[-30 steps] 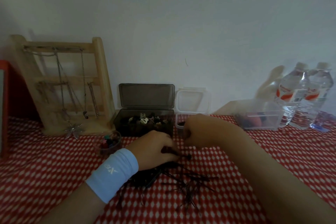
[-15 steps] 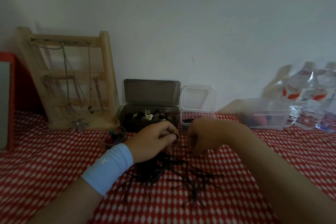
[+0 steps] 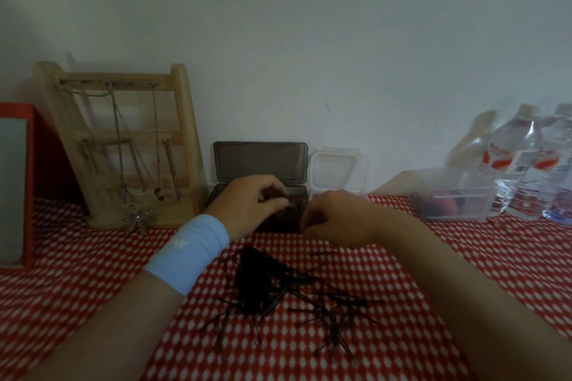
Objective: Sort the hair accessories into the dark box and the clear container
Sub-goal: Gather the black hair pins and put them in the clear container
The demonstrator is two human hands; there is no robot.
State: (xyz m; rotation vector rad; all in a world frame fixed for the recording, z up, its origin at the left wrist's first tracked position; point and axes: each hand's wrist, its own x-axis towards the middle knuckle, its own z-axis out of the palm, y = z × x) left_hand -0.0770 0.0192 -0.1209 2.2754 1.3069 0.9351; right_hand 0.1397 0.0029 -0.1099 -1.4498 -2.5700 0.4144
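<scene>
Head | left hand, right hand cover dark box front — blurred | fingers curled; grasp: cannot tell

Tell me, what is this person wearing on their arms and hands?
The left hand and right hand are bare, with no gloves. The left wrist carries a wide light-blue wristband with a small white mark. No sleeves show on either forearm.

Plain pale painted wall in dim, flat light.
Below it, a red cloth patterned with small white lozenges covers the surface.
</scene>
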